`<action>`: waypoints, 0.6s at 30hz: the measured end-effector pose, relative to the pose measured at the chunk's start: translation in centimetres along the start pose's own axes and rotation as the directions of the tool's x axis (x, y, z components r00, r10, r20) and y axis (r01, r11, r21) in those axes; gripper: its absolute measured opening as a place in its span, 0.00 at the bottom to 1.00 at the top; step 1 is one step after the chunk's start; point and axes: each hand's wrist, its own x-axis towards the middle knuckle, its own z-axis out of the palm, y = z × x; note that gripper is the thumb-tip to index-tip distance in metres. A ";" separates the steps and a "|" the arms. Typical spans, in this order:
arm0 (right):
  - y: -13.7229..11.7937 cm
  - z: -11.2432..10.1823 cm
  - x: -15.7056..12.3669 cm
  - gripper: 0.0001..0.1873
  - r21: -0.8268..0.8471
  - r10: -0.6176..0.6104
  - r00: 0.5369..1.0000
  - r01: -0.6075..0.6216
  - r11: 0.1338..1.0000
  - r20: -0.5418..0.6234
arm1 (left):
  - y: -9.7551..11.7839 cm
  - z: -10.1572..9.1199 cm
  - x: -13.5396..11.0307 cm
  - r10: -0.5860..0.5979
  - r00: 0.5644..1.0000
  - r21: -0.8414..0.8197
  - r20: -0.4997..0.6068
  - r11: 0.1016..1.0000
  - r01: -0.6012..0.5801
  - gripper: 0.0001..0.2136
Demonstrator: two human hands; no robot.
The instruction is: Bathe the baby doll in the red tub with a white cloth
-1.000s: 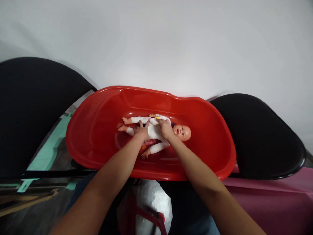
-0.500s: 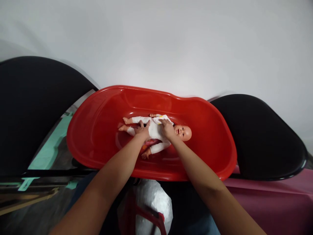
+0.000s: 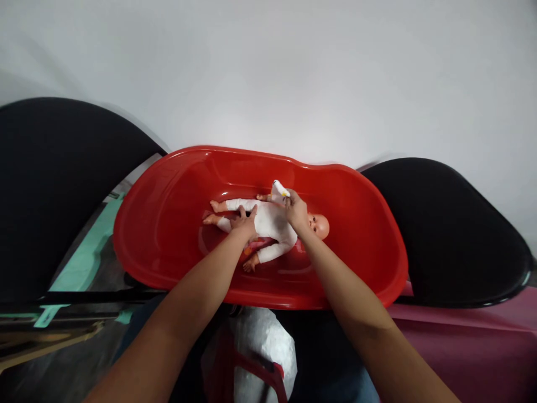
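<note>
Baby doll [image 3: 268,221], left hand [image 3: 242,220] open flat on it, right hand [image 3: 296,211] pinching white cloth [image 3: 278,192]

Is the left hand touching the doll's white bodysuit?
Touching: the head view shows the left hand lying on the doll's white bodysuit, its fingers spread across the legs.

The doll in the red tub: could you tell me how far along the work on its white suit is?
Done: the doll lies face-up in the tub. In hand: the right hand pinches a white flap up by the shoulder; the left hand presses the suit's legs. Left: the sleeve and legs are still covered.
</note>
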 end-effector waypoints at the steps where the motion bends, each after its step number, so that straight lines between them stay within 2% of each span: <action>1: 0.1 -0.5 0.1 0.28 -0.041 0.032 0.999 -0.034 0.999 -0.036 | 0.0 0.0 0.1 0.002 1.000 -0.001 0.006 1.000 -0.002 0.64; 3: 0.0 -0.9 0.0 0.27 -0.144 0.055 0.998 -0.057 0.988 -0.017 | -0.1 0.2 0.2 -0.005 1.000 0.012 0.006 1.000 0.005 0.64; 5: -0.4 -0.6 -0.4 0.26 -0.259 0.070 0.992 -0.041 0.965 0.104 | -0.1 0.3 0.4 -0.013 1.000 0.030 -0.008 0.999 0.013 0.64; 7: -0.9 0.1 -1.1 0.27 -0.352 0.067 0.973 0.015 0.936 0.220 | -0.1 0.5 0.6 -0.023 1.000 0.045 -0.012 0.999 0.024 0.67; 9: -1.4 0.9 -1.6 0.28 -0.394 0.021 0.961 0.092 0.915 0.275 | -0.2 0.6 0.7 -0.025 1.000 0.045 -0.019 0.999 0.026 0.68; 11: -1.7 1.7 -2.1 0.27 -0.374 -0.051 0.947 0.173 0.911 0.316 | -0.2 0.6 0.8 -0.020 0.999 0.044 -0.030 0.999 0.021 0.66; 14: -1.9 2.5 -2.4 0.25 -0.260 -0.161 0.905 0.278 0.925 0.394 | -0.2 0.5 0.8 -0.006 1.000 0.059 -0.016 0.998 0.007 0.57; 16: -2.2 2.2 -2.4 0.24 -0.178 -0.206 0.876 0.308 0.935 0.435 | -0.1 0.5 0.9 -0.011 1.000 0.072 -0.001 0.997 0.011 0.53; 18: -2.7 1.1 -2.3 0.23 -0.168 -0.182 0.876 0.282 0.945 0.446 | -0.1 0.5 0.9 -0.022 1.000 0.074 -0.001 0.997 0.022 0.53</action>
